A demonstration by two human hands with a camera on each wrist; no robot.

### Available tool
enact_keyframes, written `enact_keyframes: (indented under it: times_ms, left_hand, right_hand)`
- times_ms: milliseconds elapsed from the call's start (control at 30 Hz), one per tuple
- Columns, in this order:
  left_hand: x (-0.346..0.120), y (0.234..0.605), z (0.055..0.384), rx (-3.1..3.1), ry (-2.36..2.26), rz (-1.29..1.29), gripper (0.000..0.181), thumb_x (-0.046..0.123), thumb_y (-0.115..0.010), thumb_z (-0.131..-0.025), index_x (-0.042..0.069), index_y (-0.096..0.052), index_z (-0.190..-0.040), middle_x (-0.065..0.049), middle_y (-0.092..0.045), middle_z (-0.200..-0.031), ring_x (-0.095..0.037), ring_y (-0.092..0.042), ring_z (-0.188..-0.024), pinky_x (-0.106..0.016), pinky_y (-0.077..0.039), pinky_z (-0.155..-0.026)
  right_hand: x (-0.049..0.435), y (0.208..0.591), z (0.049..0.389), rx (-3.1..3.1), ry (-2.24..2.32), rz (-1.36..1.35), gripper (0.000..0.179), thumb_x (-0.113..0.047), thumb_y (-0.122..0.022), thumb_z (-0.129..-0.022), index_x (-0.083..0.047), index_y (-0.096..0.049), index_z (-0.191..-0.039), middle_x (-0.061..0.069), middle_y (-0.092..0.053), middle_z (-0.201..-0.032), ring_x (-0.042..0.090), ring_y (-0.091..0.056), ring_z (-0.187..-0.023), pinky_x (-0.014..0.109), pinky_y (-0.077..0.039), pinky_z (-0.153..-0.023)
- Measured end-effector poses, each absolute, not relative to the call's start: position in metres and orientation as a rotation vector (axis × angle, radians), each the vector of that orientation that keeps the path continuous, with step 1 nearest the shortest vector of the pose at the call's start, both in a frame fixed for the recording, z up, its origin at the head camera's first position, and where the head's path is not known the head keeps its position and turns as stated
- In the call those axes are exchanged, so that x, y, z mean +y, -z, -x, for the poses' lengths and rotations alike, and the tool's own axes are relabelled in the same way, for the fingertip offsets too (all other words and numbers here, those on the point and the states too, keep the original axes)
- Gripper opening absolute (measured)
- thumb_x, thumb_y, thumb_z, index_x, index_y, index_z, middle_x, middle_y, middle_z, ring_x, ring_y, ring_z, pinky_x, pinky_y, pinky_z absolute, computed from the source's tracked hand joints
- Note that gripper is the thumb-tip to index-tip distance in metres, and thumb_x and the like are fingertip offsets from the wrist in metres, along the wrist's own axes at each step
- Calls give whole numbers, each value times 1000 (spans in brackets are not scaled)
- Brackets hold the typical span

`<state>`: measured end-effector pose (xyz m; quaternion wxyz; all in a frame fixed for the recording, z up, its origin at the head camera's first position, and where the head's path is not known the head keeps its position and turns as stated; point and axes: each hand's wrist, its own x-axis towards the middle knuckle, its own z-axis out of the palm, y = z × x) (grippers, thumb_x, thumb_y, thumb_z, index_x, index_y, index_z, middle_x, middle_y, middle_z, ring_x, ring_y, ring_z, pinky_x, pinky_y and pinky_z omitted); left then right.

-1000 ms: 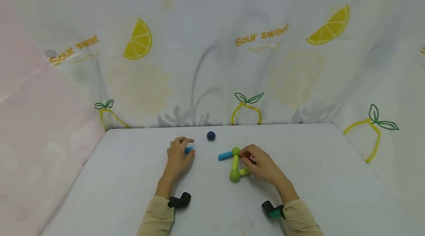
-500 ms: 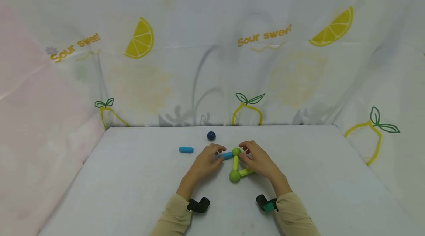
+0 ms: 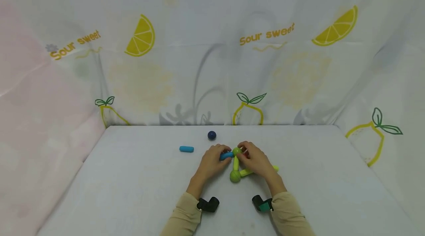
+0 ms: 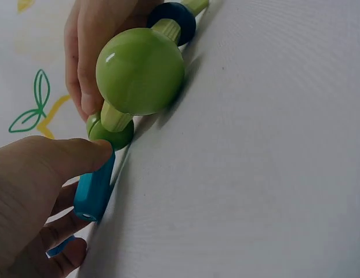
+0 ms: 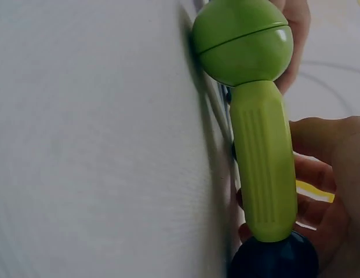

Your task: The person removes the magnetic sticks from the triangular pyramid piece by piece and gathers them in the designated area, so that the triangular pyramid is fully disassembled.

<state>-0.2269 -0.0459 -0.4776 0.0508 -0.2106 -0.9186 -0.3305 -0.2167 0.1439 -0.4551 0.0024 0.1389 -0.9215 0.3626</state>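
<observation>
My left hand [image 3: 213, 160] pinches a blue rod [image 3: 227, 155] between thumb and fingers. In the left wrist view the rod [image 4: 94, 191] meets the far, smaller-looking green ball [image 4: 113, 134]. My right hand [image 3: 256, 161] curls its thumb and fingertips around that green ball [image 3: 237, 151] from the right. Something red [image 3: 246, 153] shows between its fingers, mostly hidden. A light green rod [image 3: 236, 163] links this ball to the nearer green ball [image 3: 235, 176]. From there another light green rod [image 5: 264, 162] runs to a dark blue ball [image 5: 275, 258], hidden under the right hand in the head view.
A loose blue rod [image 3: 186, 149] lies to the left on the white table [image 3: 132, 184]. A loose navy ball [image 3: 211, 135] sits near the back edge. Another light green rod end [image 3: 276, 168] pokes out beyond the right wrist. A lemon-print cloth [image 3: 186, 81] hangs behind.
My left hand has left the loose blue rod, moved right and taken hold of the joined one. My right hand loosened, then closed its fingertips around the far green ball.
</observation>
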Motion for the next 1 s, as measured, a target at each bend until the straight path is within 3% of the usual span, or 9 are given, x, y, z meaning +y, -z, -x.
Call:
enact_keyframes:
  times_ms: [500, 1000]
  left_hand:
    - [-44, 481, 225, -2747, 984, 568, 22, 23, -73, -82, 15, -68, -101, -1, -63, -90, -17, -57, -84, -34, -44, -75]
    - [-45, 481, 227, -2750, 964, 671, 20, 24, -69, -85, 16, -68, -103, 0, -65, -97, -19, -57, -89, -36, -44, -78]
  right_hand:
    - [137, 459, 214, -2871, -1087, -393, 27, -21, -61, -92, -10, -60, -116, 4, -62, -97, 13, -58, -81, 34, -47, -70]
    - [138, 460, 214, -2883, -1066, -340, 26, -24, -61, -92, -13, -60, -116, 3, -62, -96, 13, -57, -81, 34, -48, -72]
